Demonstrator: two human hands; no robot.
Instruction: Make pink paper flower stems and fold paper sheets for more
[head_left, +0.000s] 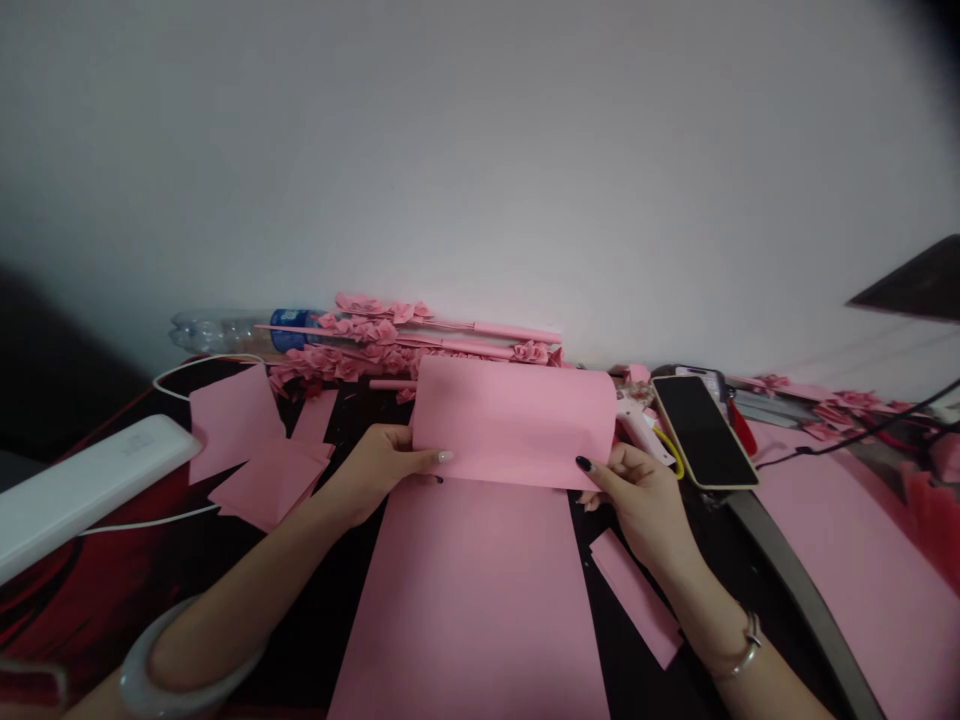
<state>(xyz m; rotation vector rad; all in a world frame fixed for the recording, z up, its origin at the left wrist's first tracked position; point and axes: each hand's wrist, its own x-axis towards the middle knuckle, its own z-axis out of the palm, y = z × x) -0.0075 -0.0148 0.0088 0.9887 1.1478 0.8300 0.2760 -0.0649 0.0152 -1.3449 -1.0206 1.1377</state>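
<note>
A long sheet of pink paper [480, 600] lies in front of me, its far end curled up and over toward me. My left hand [390, 460] pinches the left corner of the curled edge between thumb and fingers. At the right corner, my right hand [637, 485] grips the same edge, thumb on top. The curled part stands raised in a loose bend, with no crease visible. Just below my right hand rests a narrow pink paper strip [637, 598]. Square pink paper pieces [270, 480] lie left of my left hand.
Pink paper flowers on stems [375, 330] and a clear plastic bottle [225, 330] lie along the wall. A phone [705, 430] is at right, beside a larger pink sheet [862, 540]. A white oblong device [97, 485] with a cable sits at left.
</note>
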